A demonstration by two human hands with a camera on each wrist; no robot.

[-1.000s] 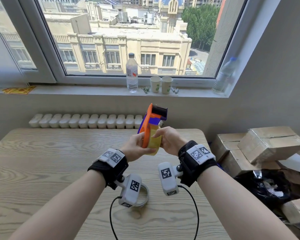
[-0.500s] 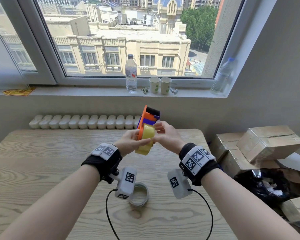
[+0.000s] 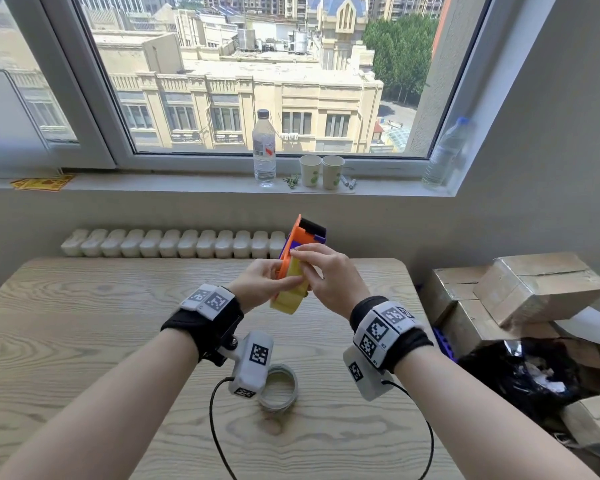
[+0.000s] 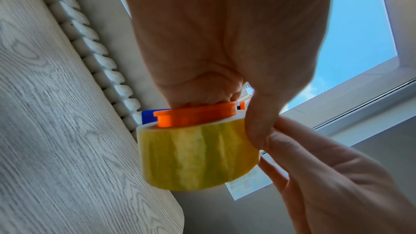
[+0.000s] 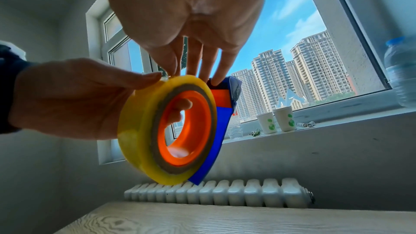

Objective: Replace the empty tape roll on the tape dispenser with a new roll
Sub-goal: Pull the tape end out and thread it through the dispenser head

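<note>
The left hand (image 3: 260, 287) grips the tape dispenser (image 3: 302, 237) above the table's (image 3: 84, 323) far edge, while the right hand's (image 3: 329, 275) straight fingers (image 5: 194, 60) touch the new roll's (image 3: 290, 296) upper rim.

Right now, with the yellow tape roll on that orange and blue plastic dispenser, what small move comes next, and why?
Probably the right hand should peel up the tape's free end. The yellow tape roll already sits on the orange hub of the orange and blue plastic tape dispenser, the left hand grips that dispenser, and the right fingertips rest on the roll's rim.
</note>
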